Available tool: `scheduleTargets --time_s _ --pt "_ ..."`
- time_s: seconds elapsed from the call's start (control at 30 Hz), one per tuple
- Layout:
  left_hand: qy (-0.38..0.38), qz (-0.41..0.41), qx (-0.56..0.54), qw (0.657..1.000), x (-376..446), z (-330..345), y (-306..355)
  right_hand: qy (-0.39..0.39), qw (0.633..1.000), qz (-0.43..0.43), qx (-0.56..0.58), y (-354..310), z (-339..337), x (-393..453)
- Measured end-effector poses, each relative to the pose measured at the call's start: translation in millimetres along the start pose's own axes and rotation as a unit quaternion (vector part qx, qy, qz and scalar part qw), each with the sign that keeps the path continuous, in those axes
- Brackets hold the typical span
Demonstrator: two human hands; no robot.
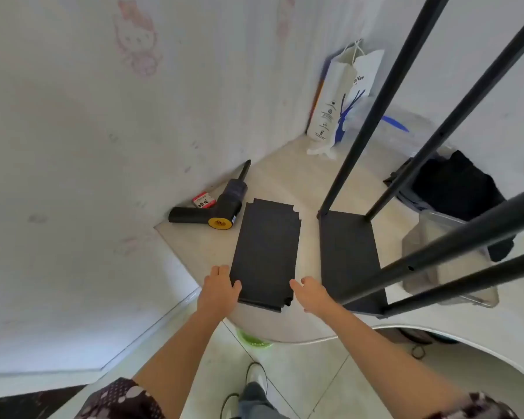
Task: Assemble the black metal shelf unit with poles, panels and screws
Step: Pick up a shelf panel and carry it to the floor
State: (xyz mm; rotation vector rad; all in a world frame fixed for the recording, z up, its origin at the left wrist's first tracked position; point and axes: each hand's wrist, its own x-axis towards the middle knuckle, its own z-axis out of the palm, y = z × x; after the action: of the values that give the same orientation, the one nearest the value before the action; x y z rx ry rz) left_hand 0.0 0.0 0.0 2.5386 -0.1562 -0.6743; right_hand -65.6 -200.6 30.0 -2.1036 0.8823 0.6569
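**Both hands at the loose black panel**

Your left hand (219,287) grips the near left corner of the loose panel (266,252), thumb curled over its top face. Your right hand (310,293) sits just beside the near right corner, fingers relaxed and holding nothing; contact cannot be told. The panel lies flat on the pale surface (285,182), beside the shelf unit (350,258) with its four poles (384,101). A clear plastic bin (436,255) stands behind the unit; its contents are blurred.
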Motion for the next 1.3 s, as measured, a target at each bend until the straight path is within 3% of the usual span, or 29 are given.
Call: scheduleTargets --time_s 0.3,0.53,0.7,1.0,1.3 --pt "-0.050 -0.056 -0.033 0.997 38 7 13 -0.038 0.999 0.019 0.024 -14 10 28" --pt "-0.084 -0.081 -0.065 0.991 46 12 15 0.001 0.999 0.037 0.019 -13 28 33" --pt "-0.110 -0.090 -0.102 0.985 50 7 12 0.025 0.991 0.076 0.111 -13 35 28" --pt "-0.134 -0.193 -0.315 0.919 51 -4 6 0.053 0.936 0.148 0.314 -10 38 22" --pt "-0.200 -0.201 -0.434 0.855 46 -25 -5 0.036 0.868 0.165 0.467 -10 44 -7"
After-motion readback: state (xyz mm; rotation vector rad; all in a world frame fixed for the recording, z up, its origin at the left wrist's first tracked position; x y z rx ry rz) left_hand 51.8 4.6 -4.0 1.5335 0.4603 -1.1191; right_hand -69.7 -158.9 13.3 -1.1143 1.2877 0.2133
